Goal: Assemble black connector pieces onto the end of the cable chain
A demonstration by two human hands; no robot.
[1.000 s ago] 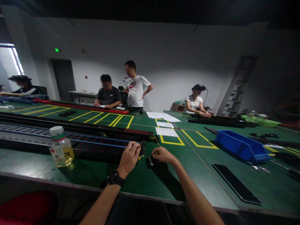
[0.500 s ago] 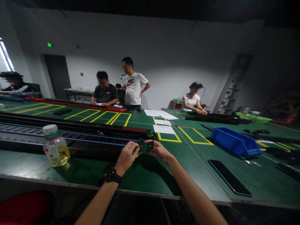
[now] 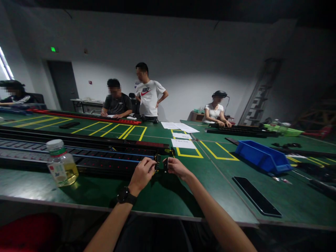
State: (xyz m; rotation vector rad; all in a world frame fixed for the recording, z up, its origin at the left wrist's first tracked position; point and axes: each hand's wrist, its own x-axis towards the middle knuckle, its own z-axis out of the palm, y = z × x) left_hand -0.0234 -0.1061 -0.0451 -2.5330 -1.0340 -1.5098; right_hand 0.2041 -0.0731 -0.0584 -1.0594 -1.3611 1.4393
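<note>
**End cap meets strip end, both hands pinching**

Landmark throughout: the long black strip (image 3: 86,159) laid lengthwise across the green surface (image 3: 162,196).

Left of the strip's near end, close to the front edge: a clear plastic bottle (image 3: 62,163), rounded, green-capped, part full of pale yellow liquid, glossy.

At the strip's right end: left hand (image 3: 142,174), watch on the wrist, fingers closed around the end fitting. Just right of it, right hand (image 3: 177,167), fingertips pinched on a small black end cap (image 3: 166,163), flat, hard-looking, held upright and nearly touching the strip's end. Whether already seated, impossible to tell.

Best handled, judging from the pose: brace the strip firmly with the left, keep the cap square to the opening, press straight along the strip's length, no twisting. Yellow wires at the end best kept clear of the joint.

Right of the strip, farther back: white paper sheets (image 3: 183,143) inside yellow tape lines. Farther right still: a blue plastic bin (image 3: 262,157), rigid, open-topped; nearer the front, a flat black glossy plate (image 3: 256,200).
</note>
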